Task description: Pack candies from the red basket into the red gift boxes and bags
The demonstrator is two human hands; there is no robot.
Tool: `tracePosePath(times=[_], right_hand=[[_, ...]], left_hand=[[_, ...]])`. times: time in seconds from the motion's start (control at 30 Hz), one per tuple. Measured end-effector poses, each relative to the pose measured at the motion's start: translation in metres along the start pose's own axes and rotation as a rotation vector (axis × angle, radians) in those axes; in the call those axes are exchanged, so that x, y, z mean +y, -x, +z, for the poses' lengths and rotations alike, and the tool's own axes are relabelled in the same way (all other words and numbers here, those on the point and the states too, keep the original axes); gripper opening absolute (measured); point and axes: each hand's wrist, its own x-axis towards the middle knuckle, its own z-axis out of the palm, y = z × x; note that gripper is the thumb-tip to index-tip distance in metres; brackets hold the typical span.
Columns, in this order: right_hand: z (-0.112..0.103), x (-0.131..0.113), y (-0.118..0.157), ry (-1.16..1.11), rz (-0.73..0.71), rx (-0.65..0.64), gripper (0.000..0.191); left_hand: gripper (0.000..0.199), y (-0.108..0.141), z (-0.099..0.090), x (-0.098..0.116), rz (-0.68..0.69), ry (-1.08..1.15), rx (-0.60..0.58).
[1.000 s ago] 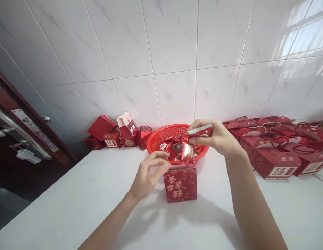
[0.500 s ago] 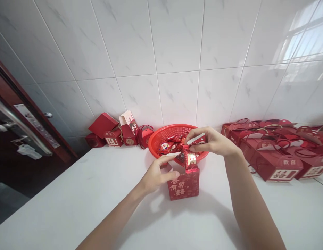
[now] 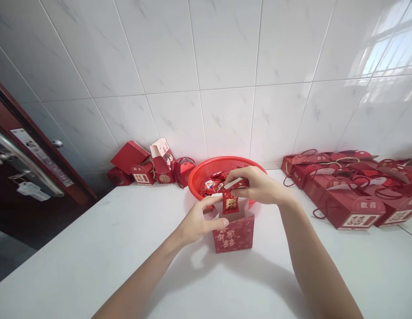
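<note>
A red gift box [image 3: 235, 235] with pale lettering stands upright on the white table, its top uncovered and its white inside showing. My left hand [image 3: 202, 221] grips the box at its left side, thumb on the front panel and fingers along the back rim. Over the opening, my right hand [image 3: 255, 185] pinches a shiny red candy packet [image 3: 230, 203] with gold print. The packet hangs at the mouth of the box, toward its left. The fingers of my right hand partly cover the packet's upper end and the box's back flap.
Right behind the box is a red plastic basket [image 3: 196, 176] with wrapped candies [image 3: 212, 184]. Several red gift boxes with cord handles [image 3: 354, 208] crowd the right side. More red boxes [image 3: 142, 173] lean by the tiled wall at left. A door [image 3: 29, 150] stands beyond the table's left edge.
My right hand has moved left with the candy packet, from the box's right front to over its opening. My left hand keeps its hold on the box.
</note>
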Motion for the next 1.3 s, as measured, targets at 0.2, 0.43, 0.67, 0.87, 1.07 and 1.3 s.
tracePosePath(times=[0.2,0.43,0.67,0.87,1.07,1.3], right_hand=[[0.007,-0.007,-0.003,-0.126,0.047,0.117,0.007],[0.006,-0.013,-0.001,-0.360,0.116,0.091,0.008],[0.004,-0.007,-0.001,-0.090,-0.003,-0.177,0.013],[0.006,-0.007,0.002,0.103,-0.011,-0.261,0.020],[-0.002,-0.014,0.009,0.116,-0.006,-0.108,0.020],[-0.015,-0.022,0.014,0.055,0.037,0.032,0.014]], left_hand=[[0.061,0.000,-0.002,-0.002,-0.018,-0.031,0.018],[0.059,0.000,-0.002,0.000,0.006,-0.005,0.005],[0.059,0.000,0.000,0.002,-0.004,0.039,-0.034],[0.065,-0.001,0.000,0.003,0.009,0.038,-0.047],[0.058,0.000,-0.002,0.001,-0.006,-0.025,0.001],[0.041,-0.005,0.003,-0.012,0.055,0.031,0.099]])
